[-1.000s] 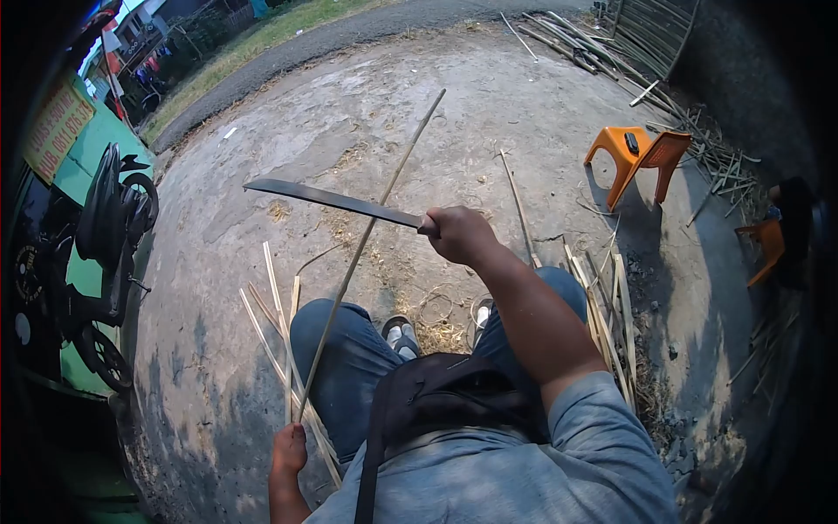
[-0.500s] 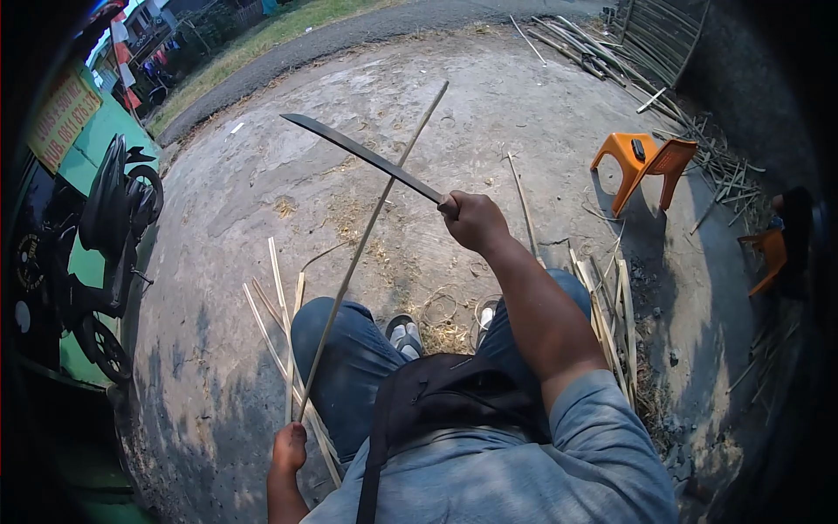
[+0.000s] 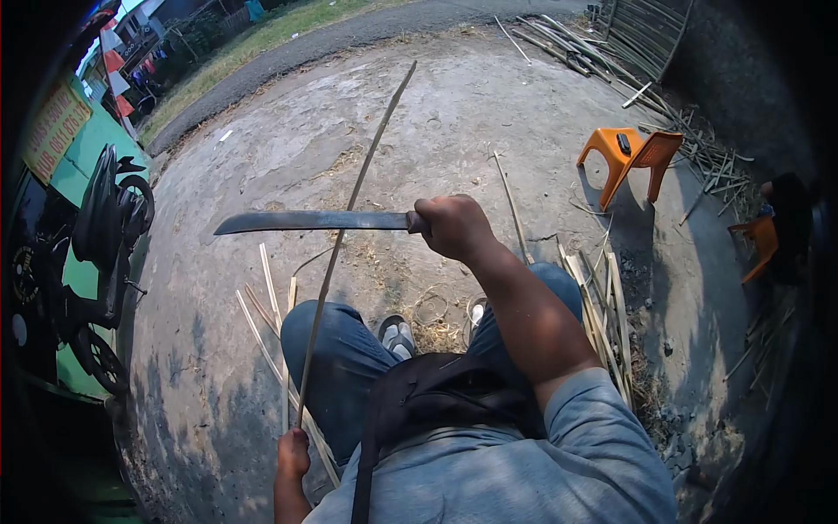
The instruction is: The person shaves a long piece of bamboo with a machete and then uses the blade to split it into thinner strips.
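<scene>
My right hand [image 3: 454,227] is closed round the handle of a machete [image 3: 314,222], whose long dark blade points left and lies nearly level across the view. The blade crosses a long thin bamboo strip [image 3: 367,162] about midway along it. Low on the left, my left hand [image 3: 293,452] grips the near end of that strip, which slants up and away past my left knee. Several pale split strips [image 3: 271,345] lie beside my left leg. Another bundle of strips [image 3: 614,323] rests by my right leg.
An orange plastic chair [image 3: 608,155] with a dark object on its seat stands ahead right. Behind it lie heaped bamboo pieces [image 3: 711,162] and long poles [image 3: 567,52]. A motorbike [image 3: 109,236] is parked at left. Shavings [image 3: 441,336] litter the concrete between my feet. Part of a person [image 3: 786,218] shows at far right.
The machete has swung from a slant to nearly level, its tip moving left and down. My right hand has shifted slightly left, and the strip's far end has moved left and up.
</scene>
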{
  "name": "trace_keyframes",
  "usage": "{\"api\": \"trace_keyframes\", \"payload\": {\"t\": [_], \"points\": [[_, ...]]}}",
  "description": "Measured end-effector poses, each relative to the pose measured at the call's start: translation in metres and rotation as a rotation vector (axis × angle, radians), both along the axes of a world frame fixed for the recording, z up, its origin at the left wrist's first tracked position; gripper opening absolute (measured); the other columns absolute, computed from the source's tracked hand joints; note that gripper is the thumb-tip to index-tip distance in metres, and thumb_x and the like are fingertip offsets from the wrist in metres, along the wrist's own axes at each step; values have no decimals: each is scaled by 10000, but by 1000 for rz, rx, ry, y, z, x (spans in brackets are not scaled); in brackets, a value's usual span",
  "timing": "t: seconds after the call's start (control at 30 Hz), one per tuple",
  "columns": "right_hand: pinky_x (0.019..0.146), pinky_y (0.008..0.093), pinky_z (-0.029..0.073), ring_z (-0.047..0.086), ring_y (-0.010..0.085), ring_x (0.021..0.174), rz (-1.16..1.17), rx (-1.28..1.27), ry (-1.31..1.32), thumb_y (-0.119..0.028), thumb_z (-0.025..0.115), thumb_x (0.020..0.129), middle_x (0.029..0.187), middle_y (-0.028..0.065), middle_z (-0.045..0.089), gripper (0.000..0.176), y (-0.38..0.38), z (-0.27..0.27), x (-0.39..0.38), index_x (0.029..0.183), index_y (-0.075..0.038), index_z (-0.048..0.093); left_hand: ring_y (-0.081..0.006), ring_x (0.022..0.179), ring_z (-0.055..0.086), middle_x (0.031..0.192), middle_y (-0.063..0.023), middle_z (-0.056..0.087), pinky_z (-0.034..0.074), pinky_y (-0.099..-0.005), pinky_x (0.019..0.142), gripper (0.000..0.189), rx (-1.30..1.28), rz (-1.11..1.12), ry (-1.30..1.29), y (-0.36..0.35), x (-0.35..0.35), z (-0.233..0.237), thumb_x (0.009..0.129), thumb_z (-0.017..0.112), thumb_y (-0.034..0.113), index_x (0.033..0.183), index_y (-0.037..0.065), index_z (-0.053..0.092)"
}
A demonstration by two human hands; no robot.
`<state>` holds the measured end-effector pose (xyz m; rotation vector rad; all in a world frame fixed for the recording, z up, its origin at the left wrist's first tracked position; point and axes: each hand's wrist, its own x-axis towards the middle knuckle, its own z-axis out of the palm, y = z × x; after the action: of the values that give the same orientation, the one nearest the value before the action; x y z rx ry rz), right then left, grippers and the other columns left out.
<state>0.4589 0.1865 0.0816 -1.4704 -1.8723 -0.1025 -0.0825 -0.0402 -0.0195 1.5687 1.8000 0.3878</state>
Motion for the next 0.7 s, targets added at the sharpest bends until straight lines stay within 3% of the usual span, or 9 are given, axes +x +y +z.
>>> {"api": "trace_keyframes", "payload": {"t": [0.03, 0.07, 0.17, 0.37, 0.4, 0.5, 0.6, 0.7], "points": [[638, 496, 550, 681, 385, 701, -53, 36, 34, -272, 696, 905, 724, 148, 670, 193, 1, 0, 4, 817, -106, 655, -174, 655, 542, 673, -59, 573, 452, -374, 615, 860, 15, 8, 7, 0, 1, 1, 944, 381, 843, 781, 26, 593], [651, 501, 554, 702, 383, 714, -125, -54, 103, -233, 683, 887, 723, 149, 686, 101, 1, 0, 6, 854, -139, 668, -175, 654, 541, 673, -58, 572, 451, -375, 613, 857, 32, 15, 14, 1, 1, 2, 942, 386, 844, 782, 28, 592], [645, 514, 551, 697, 398, 709, -217, -61, 225, -274, 652, 947, 716, 162, 683, 174, -3, 5, 13, 856, -126, 663, -139, 643, 505, 676, -18, 553, 413, -344, 583, 804, 25, 18, -75, -2, -17, -12, 944, 431, 825, 762, 55, 575], [588, 429, 503, 657, 366, 646, -105, 64, 418, -216, 760, 902, 706, 171, 647, 177, -16, 18, 13, 863, -69, 671, -87, 600, 422, 634, 44, 479, 322, -310, 523, 721, 12, 28, -260, -7, -15, -20, 952, 513, 770, 731, 84, 535], [596, 451, 507, 659, 387, 665, -85, 78, 418, -231, 725, 924, 715, 179, 649, 185, -19, 22, 12, 852, -73, 663, -85, 585, 411, 610, 48, 462, 311, -319, 513, 725, -3, 62, -335, -9, -10, -17, 958, 502, 768, 719, 84, 528], [614, 493, 517, 664, 430, 704, -19, 104, 409, -251, 662, 956, 733, 196, 652, 215, -21, 30, 13, 830, -77, 646, -80, 570, 405, 595, 50, 452, 302, -317, 507, 723, 22, -5, -253, -19, -15, -12, 964, 497, 762, 706, 86, 519], [624, 490, 525, 667, 429, 710, 87, 94, 402, -226, 698, 903, 734, 194, 652, 177, -16, 27, 9, 832, -72, 648, -109, 498, 432, 513, 29, 418, 286, -360, 457, 824, 93, -58, -48, -29, -9, -1, 975, 360, 812, 588, 91, 454], [630, 498, 533, 672, 423, 714, 145, 95, 306, -229, 701, 887, 733, 186, 657, 174, -13, 56, 4, 827, -75, 647, -143, 494, 470, 498, -1, 439, 317, -392, 461, 862, 135, -101, 90, -35, -48, -36, 971, 338, 822, 575, 67, 466]]}}
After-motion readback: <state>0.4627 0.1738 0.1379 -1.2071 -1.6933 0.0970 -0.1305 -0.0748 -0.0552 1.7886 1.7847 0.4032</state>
